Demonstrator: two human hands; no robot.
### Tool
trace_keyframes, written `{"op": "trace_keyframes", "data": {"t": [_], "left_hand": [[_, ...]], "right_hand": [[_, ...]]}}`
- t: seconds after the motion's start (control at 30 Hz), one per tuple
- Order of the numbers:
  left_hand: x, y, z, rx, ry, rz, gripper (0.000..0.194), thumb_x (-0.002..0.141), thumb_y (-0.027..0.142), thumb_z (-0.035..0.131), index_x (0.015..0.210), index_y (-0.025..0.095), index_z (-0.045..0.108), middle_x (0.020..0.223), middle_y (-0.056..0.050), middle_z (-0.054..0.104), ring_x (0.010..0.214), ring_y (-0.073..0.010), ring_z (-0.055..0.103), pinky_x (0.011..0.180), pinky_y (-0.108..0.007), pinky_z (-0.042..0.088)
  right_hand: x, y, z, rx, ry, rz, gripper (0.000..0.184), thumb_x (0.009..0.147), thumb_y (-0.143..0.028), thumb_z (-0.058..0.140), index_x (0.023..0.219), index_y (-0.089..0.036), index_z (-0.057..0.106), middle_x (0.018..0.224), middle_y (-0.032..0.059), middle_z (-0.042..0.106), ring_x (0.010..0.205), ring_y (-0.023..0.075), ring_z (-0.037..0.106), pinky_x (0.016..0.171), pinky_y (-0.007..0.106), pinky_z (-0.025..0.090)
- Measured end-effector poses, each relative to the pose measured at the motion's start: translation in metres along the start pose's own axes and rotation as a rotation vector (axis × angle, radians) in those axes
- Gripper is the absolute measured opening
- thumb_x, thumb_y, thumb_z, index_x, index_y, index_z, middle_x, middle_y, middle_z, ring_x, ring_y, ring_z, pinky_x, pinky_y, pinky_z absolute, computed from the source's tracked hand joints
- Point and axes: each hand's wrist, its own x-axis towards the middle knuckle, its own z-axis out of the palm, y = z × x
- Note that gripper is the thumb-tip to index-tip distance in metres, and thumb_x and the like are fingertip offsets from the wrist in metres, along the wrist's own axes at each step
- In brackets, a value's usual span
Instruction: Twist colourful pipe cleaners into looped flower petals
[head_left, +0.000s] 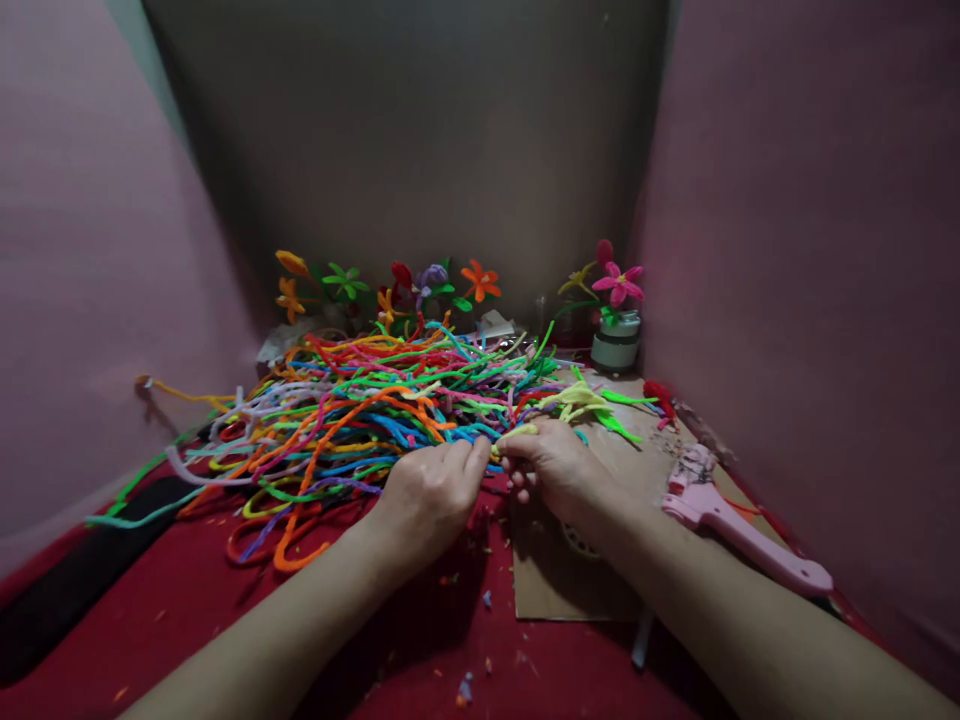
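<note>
The right hand [551,462] clamps its fingers on a pale-yellow fuzzy stem [517,432], at three o'clock of the multicoloured fuzzy-stem heap [367,405]; whether the left hand [439,490] grips it cannot be told. Pinching close should steady it.

Carrying a sprawling tangle of pipe cleaners [352,405] on a red work surface [420,630].
Spreading the stems over the middle and left in orange, blue, green, lilac, yellow and red, with a few orange ones looping toward the near side; bearing a long black strip [90,575] down the left, its far end lying close to the tangle; supporting a brown cardboard sheet [547,590] right of center, partly hidden from above; showing a pink glue gun [750,535] at the cardboard's right side; exposing part of a pale stick [642,640] just beyond the cardboard's near edge; collecting small colored fiber clippings [465,688] across the bare near part, in orange and bluish tufts.
</note>
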Motion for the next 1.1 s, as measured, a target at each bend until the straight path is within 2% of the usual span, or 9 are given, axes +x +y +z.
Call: {"op": "trace_keyframes", "data": {"t": [0.17,0.23,0.37,0.5,0.57,0.63,0.8,0.93,1.1], "left_hand": [[0.002,0.004,0.001,-0.002,-0.122,-0.014,0.016,0.081,0.008,0.040,0.086,0.014,0.054,0.068,-0.005,0.059,0.057,-0.0169,0.057,0.050,-0.026,0.041],[0.002,0.001,0.002,-0.043,-0.113,-0.071,0.017,0.081,0.008,0.039,0.080,0.016,0.055,0.062,-0.002,0.058,0.051,-0.0147,0.055,0.046,-0.023,0.037],[0.010,-0.015,-0.002,-0.214,-0.013,-0.333,0.023,0.085,0.018,0.037,0.072,0.017,0.056,0.054,0.001,0.056,0.044,-0.0103,0.050,0.044,-0.021,0.031],[0.043,-0.033,-0.012,-0.639,-0.050,-0.616,0.028,0.086,0.034,0.039,0.075,0.017,0.059,0.056,0.002,0.057,0.047,-0.0088,0.050,0.050,-0.019,0.037],[0.066,-0.037,-0.009,-0.765,-0.133,-0.597,0.031,0.084,0.037,0.041,0.071,0.016,0.060,0.056,0.001,0.057,0.052,-0.0105,0.052,0.052,-0.019,0.037],[0.089,-0.036,0.002,-0.716,-0.193,-0.542,0.031,0.082,0.037,0.043,0.073,0.015,0.063,0.062,0.000,0.059,0.060,-0.0122,0.053,0.054,-0.020,0.036],[0.133,-0.022,0.047,-0.611,-0.322,-0.453,0.029,0.080,0.030,0.044,0.074,0.014,0.068,0.069,-0.005,0.064,0.065,-0.0143,0.054,0.059,-0.023,0.035],[0.150,-0.008,0.070,-0.569,-0.455,-0.399,0.024,0.074,0.027,0.050,0.070,0.015,0.070,0.063,-0.006,0.065,0.060,-0.0154,0.055,0.055,-0.024,0.034],[0.154,0.002,0.079,-0.504,-0.523,-0.381,0.022,0.072,0.026,0.051,0.068,0.015,0.070,0.071,-0.012,0.068,0.068,-0.0200,0.059,0.056,-0.026,0.034]], "right_hand": [[0.001,0.001,0.001,-0.016,0.035,0.001,0.016,0.059,-0.013,0.052,0.046,-0.016,0.042,0.037,-0.0057,0.041,0.030,0.0059,0.038,0.029,0.017,0.029],[0.000,0.000,0.001,-0.010,0.013,-0.022,0.016,0.062,-0.015,0.053,0.048,-0.015,0.045,0.038,-0.0055,0.043,0.031,0.0056,0.039,0.030,0.017,0.029],[-0.002,-0.001,0.004,0.020,-0.106,-0.099,0.019,0.069,-0.030,0.059,0.061,-0.015,0.051,0.046,-0.0064,0.048,0.033,0.0044,0.040,0.033,0.017,0.032],[-0.003,0.004,0.006,-0.255,-0.336,-0.083,0.024,0.069,-0.034,0.061,0.057,-0.015,0.053,0.041,-0.0061,0.046,0.033,0.0053,0.039,0.033,0.017,0.030],[-0.004,0.006,0.006,-0.380,-0.436,-0.087,0.023,0.069,-0.033,0.061,0.056,-0.015,0.055,0.042,-0.0052,0.047,0.035,0.0055,0.041,0.034,0.016,0.030],[-0.007,0.005,0.005,-0.420,-0.517,-0.091,0.022,0.069,-0.033,0.061,0.058,-0.014,0.058,0.045,-0.0042,0.050,0.038,0.0054,0.042,0.035,0.016,0.030],[-0.012,-0.009,-0.003,-0.294,-0.607,-0.083,0.022,0.070,-0.029,0.060,0.055,-0.014,0.056,0.043,-0.0054,0.046,0.036,0.0039,0.036,0.035,0.016,0.025],[-0.009,-0.011,-0.008,-0.143,-0.592,-0.122,0.027,0.070,-0.033,0.062,0.053,-0.014,0.055,0.038,-0.0066,0.042,0.034,0.0039,0.034,0.036,0.018,0.024],[-0.003,-0.006,-0.009,-0.053,-0.586,-0.129,0.029,0.069,-0.036,0.065,0.054,-0.014,0.055,0.035,-0.0081,0.039,0.032,0.0040,0.031,0.036,0.020,0.023]]}}
